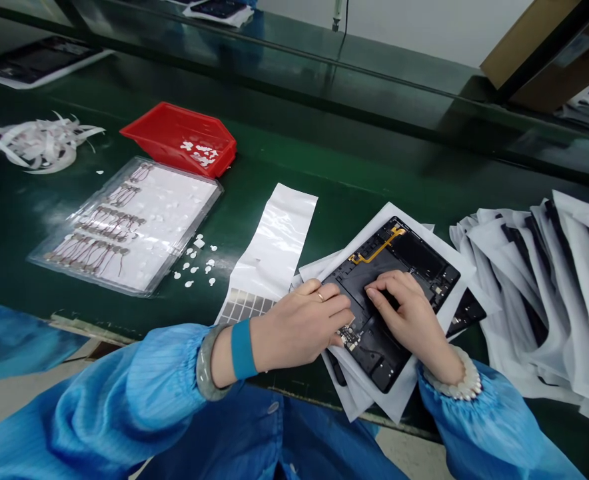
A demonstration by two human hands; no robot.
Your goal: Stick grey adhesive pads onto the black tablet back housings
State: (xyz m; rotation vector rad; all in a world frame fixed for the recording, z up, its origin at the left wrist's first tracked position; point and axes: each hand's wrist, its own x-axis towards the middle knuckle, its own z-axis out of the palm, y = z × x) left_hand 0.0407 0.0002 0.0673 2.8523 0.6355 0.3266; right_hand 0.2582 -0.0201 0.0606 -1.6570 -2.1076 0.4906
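Note:
A black tablet housing (374,333) lies tilted on white foam sleeves (359,397) in front of me. An orange flex cable (378,248) runs along its upper part. My left hand (304,323) is closed at the housing's left edge, with thumb and fingers on the end of a small circuit board (349,337). Above the middle of the housing, my right hand (407,310) is closed in a pinch; whatever lies between its fingertips is too small to make out. Left of the housing is a white liner sheet (284,233) with grey rectangular stickers (247,305), partly covered by my left hand.
Many sleeved tablet parts (519,287) lean at the right. Toward the left are a clear tray (169,220) of small wired parts, a red bin (174,133), scattered white pieces (192,270) and curled strips (44,143). A shelf (374,73) runs behind.

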